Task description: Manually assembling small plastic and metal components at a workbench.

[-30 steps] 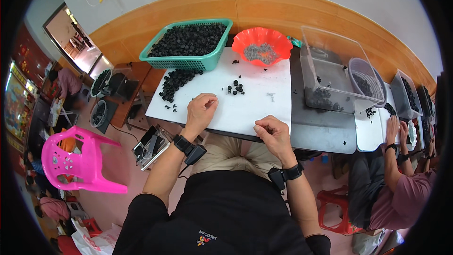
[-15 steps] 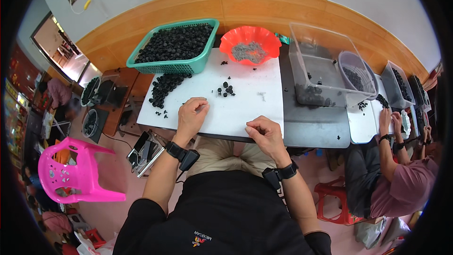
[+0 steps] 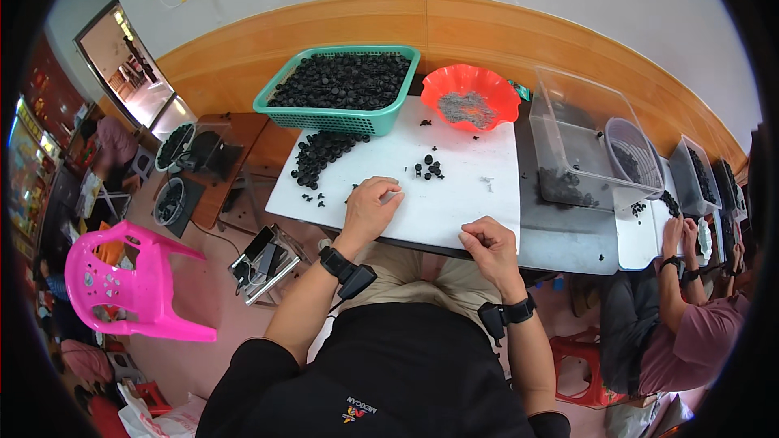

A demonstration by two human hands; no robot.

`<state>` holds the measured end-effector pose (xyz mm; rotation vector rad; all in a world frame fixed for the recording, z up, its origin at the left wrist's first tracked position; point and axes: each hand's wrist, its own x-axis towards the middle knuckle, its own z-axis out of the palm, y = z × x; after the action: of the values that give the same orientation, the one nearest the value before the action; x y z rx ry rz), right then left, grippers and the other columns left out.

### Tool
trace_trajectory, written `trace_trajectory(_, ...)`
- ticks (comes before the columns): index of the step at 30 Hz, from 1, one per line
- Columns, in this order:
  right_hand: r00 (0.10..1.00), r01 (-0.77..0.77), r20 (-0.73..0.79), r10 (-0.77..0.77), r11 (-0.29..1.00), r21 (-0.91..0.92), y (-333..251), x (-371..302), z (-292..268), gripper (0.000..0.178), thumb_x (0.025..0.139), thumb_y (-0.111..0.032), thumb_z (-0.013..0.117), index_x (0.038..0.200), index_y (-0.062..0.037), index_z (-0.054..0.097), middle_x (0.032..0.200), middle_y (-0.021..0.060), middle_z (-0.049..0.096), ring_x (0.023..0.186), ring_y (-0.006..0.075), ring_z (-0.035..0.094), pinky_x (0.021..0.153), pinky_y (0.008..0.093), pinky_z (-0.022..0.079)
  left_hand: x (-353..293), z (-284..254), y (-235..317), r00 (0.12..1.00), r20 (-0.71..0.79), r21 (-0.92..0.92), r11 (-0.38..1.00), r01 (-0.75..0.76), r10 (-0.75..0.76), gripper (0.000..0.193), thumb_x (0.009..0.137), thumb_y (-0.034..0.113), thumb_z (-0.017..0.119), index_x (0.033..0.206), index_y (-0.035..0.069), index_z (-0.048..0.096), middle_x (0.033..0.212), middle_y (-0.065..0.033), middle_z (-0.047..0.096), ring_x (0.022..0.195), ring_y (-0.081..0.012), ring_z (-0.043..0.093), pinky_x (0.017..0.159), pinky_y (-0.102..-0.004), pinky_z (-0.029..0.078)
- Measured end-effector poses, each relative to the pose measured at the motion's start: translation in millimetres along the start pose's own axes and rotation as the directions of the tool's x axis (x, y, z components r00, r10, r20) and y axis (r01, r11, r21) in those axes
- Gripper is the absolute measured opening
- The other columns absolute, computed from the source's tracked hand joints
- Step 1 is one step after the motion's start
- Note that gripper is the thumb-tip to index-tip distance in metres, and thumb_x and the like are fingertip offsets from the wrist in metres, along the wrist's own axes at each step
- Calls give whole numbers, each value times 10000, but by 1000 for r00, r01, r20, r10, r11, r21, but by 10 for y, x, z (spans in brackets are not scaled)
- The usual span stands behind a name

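Note:
My left hand (image 3: 372, 211) rests at the front part of a white board (image 3: 373, 170), its fingers curled inward so that anything in them is hidden. To the right, by the board's front edge, my right hand (image 3: 493, 253) has thumb and fingers drawn together; whether something small is between them I cannot make out. Beyond the hands lies a small group of black round plastic parts (image 3: 432, 169). A larger pile of black parts (image 3: 324, 154) spreads at the board's left, below a green basket (image 3: 337, 116) full of them. A red wavy-rimmed bowl (image 3: 434, 85) holds small grey pieces.
A clear plastic bin (image 3: 580, 154) stands right of the board, with a grey-purple basket (image 3: 653, 166) against it. A co-worker's hands (image 3: 680, 237) are at another white board further right. A pink chair (image 3: 134, 284) stands on the floor at left.
The whole view has shifted, so the table and things appear further right and slightly lower. Both hands keep about the same places over the board, fingers still curled.

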<state>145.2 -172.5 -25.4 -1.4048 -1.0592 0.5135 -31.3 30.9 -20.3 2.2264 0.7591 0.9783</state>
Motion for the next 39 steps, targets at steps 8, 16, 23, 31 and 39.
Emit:
trace_trajectory(8, 985, -155, 50, 163, 979, -130, -154, 152, 27, 117, 889, -72, 725, 970, 12, 716, 816, 51, 657, 653, 82, 542, 592, 241, 446, -12, -25, -20, 997, -9, 24, 997, -72, 72, 165, 829, 129, 742, 962, 34, 719, 1042, -102, 724, 901, -258, 667, 743, -344, 521)
trace_trajectory(16, 994, 75, 106, -31, 893, -444, -231, 639, 323, 226, 850, -109, 721, 1060, -26, 719, 941, 148, 690, 788, 320, 675, 682, 389, 528, 10, -18, -25, 997, -5, 19, 997, -77, 77, 175, 822, 134, 749, 962, 33, 721, 1037, -96, 724, 910, -266, 662, 775, -350, 519)
trace_trajectory(23, 981, 164, 188, -43, 695, -700, -155, 971, 539, 298, 902, -161, 655, 1189, -85, 684, 1041, 153, 674, 860, 378, 680, 753, 469, 536, 1, -44, -19, 1000, 20, -19, 1000, -5, 5, 183, 830, 157, 742, 958, 27, 724, 1046, -94, 726, 916, -267, 663, 791, -355, 518)
trace_trajectory(31, 984, 130, 177, 6, 653, -746, -91, 1011, 567, 201, 909, -176, 641, 1071, -66, 687, 1041, 160, 668, 863, 403, 672, 758, 488, 533, -18, -41, 19, 999, 25, -10, 999, -39, 39, 175, 831, 153, 742, 955, 30, 726, 1035, -87, 729, 918, -248, 662, 738, -338, 520)
trace_trajectory(39, 990, 81, 135, 28, 672, -736, -82, 930, 487, 146, 884, -146, 654, 969, -38, 704, 1035, 166, 671, 842, 404, 670, 752, 476, 534, 9, -48, 35, 998, 50, -153, 988, -29, 37, 136, 866, 86, 731, 982, 15, 727, 1039, -89, 735, 894, -192, 687, 775, -286, 543)
